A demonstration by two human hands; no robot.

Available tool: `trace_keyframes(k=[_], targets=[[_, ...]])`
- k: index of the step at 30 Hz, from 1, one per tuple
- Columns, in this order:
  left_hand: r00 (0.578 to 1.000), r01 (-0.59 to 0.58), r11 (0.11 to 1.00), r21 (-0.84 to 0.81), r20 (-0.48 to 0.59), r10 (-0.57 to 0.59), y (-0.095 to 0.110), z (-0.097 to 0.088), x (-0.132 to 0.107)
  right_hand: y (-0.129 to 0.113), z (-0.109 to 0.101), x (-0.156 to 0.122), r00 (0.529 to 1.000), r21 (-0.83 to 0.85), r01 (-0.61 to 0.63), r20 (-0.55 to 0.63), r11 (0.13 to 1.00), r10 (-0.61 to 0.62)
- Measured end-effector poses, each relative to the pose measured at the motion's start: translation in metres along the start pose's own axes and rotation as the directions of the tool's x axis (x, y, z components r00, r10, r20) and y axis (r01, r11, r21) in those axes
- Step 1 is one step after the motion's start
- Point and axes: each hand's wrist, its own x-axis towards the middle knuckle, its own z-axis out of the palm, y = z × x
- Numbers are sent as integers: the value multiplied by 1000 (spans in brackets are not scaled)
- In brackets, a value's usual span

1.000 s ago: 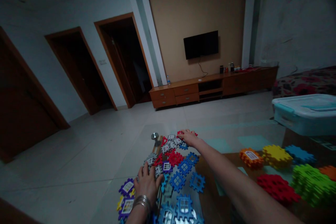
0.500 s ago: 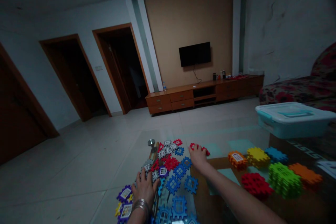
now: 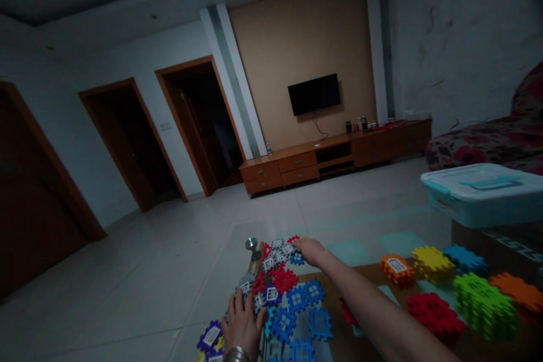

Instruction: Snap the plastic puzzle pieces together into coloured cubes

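A loose pile of interlocking plastic tiles [image 3: 292, 294], blue, red, grey and purple, covers the left end of a glass table [image 3: 360, 226]. My left hand [image 3: 242, 325], with a metal bracelet at the wrist, lies flat on the near tiles, fingers spread. My right hand [image 3: 311, 250] reaches across to the far end of the pile. Its fingers are stretched out over grey and red tiles [image 3: 280, 249]. A single red tile [image 3: 345, 311] lies just beside my right forearm.
Sorted stacks stand to the right: orange [image 3: 396, 268], yellow [image 3: 431, 263], blue [image 3: 464, 257], red [image 3: 435, 317], green [image 3: 483, 302]. A lidded pale blue box [image 3: 483, 192] sits behind them. A metal knob [image 3: 251, 244] marks the table's corner. Tiled floor, a TV cabinet [image 3: 335, 153] and a sofa [image 3: 487, 141] lie beyond.
My right hand pulled a red tile to the right of the pile, then went back to the far tiles. My left hand stayed put. The view has tilted up.
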Motion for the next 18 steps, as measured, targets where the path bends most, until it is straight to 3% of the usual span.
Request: trace_keyframes(k=[3, 7, 13, 18], targets=[[1000, -19, 1000, 25, -12, 19, 0, -3, -1, 7, 3, -17, 988, -13, -156, 17, 988, 156], [997, -73, 996, 48, -29, 75, 4, -16, -6, 12, 0, -69, 961, -15, -274, 30, 961, 275], [977, -196, 980, -17, -95, 193, 15, -42, -8, 8, 12, -157, 971, 56, -238, 17, 970, 238], [952, -299, 947, -114, -107, 288, 47, -57, 6, 13, 41, -196, 977, 155, -204, -29, 967, 211]])
